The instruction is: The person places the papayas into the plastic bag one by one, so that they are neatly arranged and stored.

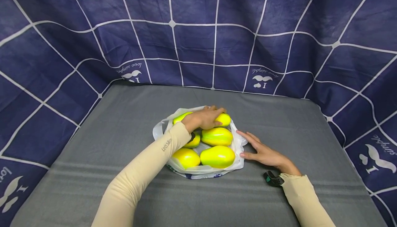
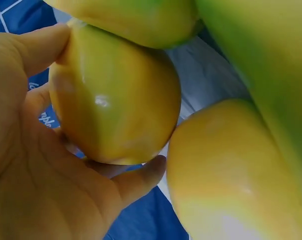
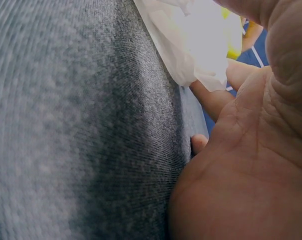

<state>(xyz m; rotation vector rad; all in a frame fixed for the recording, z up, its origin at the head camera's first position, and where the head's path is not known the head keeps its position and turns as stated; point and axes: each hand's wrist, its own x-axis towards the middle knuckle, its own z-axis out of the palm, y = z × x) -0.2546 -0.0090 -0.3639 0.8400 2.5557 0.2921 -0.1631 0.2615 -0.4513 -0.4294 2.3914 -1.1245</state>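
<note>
Several yellow-green mangoes (image 1: 217, 156) lie in an open white plastic bag (image 1: 237, 163) on the grey table (image 1: 124, 123). My left hand (image 1: 204, 116) reaches over the bag and grips the far mango (image 1: 224, 119); in the left wrist view the fingers and thumb curl around that mango (image 2: 113, 107), with other mangoes (image 2: 226, 180) beside it. My right hand (image 1: 263, 153) lies flat on the table at the bag's right edge, fingers straight, fingertips touching the plastic bag (image 3: 191, 45).
A dark blue cloth with white grid lines (image 1: 217, 30) walls the table at the back and both sides. Bare grey table surface (image 3: 66, 125) stretches around the bag. A small black device (image 1: 273, 178) sits at my right wrist.
</note>
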